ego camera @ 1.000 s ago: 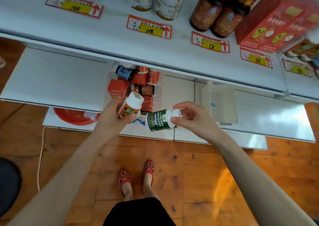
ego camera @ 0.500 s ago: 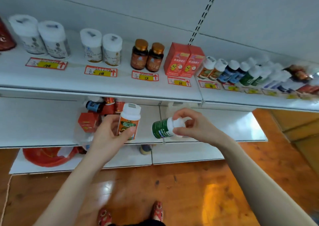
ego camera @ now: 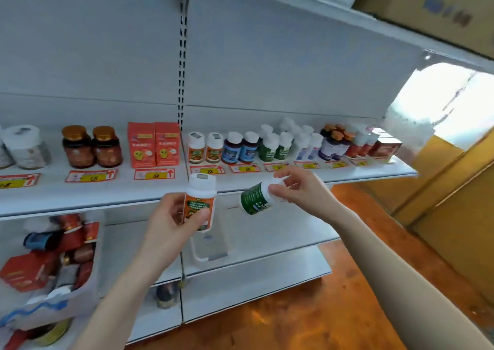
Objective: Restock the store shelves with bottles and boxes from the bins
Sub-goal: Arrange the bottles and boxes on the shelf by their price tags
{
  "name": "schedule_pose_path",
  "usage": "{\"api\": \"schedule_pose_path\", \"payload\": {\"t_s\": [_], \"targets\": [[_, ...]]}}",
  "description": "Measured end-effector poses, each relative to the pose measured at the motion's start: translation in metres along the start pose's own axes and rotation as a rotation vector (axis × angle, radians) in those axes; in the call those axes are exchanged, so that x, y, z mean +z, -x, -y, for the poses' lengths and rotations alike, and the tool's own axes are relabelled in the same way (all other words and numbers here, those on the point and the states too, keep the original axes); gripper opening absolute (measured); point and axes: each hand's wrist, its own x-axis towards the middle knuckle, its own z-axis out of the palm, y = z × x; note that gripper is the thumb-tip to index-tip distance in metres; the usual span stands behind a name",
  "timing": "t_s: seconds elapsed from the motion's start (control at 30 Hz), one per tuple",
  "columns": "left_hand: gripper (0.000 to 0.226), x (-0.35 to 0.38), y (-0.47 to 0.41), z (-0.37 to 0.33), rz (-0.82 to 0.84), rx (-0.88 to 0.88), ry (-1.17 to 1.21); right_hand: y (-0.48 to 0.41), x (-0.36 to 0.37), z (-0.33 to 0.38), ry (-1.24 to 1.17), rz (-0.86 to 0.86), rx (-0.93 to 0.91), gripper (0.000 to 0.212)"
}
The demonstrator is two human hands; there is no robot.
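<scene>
My left hand (ego camera: 173, 218) grips an upright white-capped bottle with an orange label (ego camera: 200, 200), held in front of the shelf edge. My right hand (ego camera: 302, 186) pinches the white cap end of a green-labelled bottle (ego camera: 254, 198) that lies tilted, its base pointing down-left. Both bottles hang just below the stocked white shelf (ego camera: 267, 181). On that shelf stand two matching orange-label bottles (ego camera: 205, 148) and green-label bottles (ego camera: 275, 147). A clear bin (ego camera: 80, 300) at lower left holds several bottles and red boxes.
Along the shelf also stand amber bottles (ego camera: 92, 146), red boxes (ego camera: 153, 145), blue-label bottles (ego camera: 240, 147) and more bottles to the right. Price tags line the shelf front. Lower white shelves, a small bottle (ego camera: 165, 295) there, and a wooden floor lie below. Yellow cartons (ego camera: 454, 178) stand at right.
The view has tilted up from the lower shelves and floor to the stocked shelf. Both hands have risen with their bottles toward the shelf edge, and the left bottle now stands upright.
</scene>
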Motion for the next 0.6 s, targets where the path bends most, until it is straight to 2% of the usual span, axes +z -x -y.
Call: {"api": "schedule_pose_path", "payload": {"t_s": [0.33, 0.47, 0.6], "targets": [[0.030, 0.064, -0.047, -0.016, 0.024, 0.018, -0.072, -0.045, -0.061, -0.049, 0.001, -0.302, -0.015, 0.028], [0.043, 0.077, -0.084, -0.020, 0.057, 0.034, -0.082, -0.080, -0.070, -0.049, 0.020, -0.381, -0.030, 0.027], [0.033, 0.092, -0.130, -0.027, 0.049, 0.076, -0.066, -0.123, -0.084, -0.046, 0.005, -0.412, -0.062, 0.030]]}}
